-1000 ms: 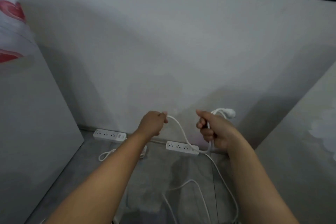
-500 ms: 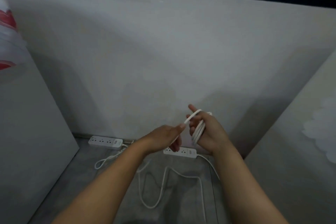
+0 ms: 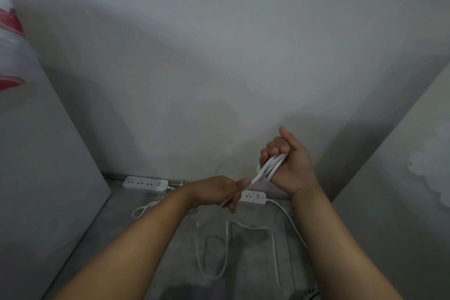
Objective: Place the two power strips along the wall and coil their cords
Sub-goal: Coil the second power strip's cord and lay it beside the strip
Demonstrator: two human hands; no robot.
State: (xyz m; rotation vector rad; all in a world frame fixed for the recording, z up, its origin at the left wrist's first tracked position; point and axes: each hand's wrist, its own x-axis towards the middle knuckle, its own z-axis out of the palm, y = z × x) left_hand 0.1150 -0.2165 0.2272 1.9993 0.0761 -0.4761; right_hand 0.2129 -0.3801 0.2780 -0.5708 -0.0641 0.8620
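One pale grey plastered wall (image 3: 219, 68), spanning the view. One grey floor (image 3: 151, 246) at its foot.

Two white rectangular plastic power strips. The left power strip (image 3: 145, 184) lies flat against the wall's base, with its thin white lead (image 3: 146, 206) looped on the floor just beside it. The right power strip (image 3: 254, 197) is likewise at the wall, partly hidden behind a hand.

One long white cord (image 3: 274, 251) runs from the right power strip in slack bends over the floor, then rises into a bundled coil (image 3: 269, 169) of several loops.

Two bare hands. The right hand (image 3: 292, 168) is raised, thumb up, fingers curled round the coil. The left hand (image 3: 216, 191) is lower, back upward, pinching the strand beside the coil.
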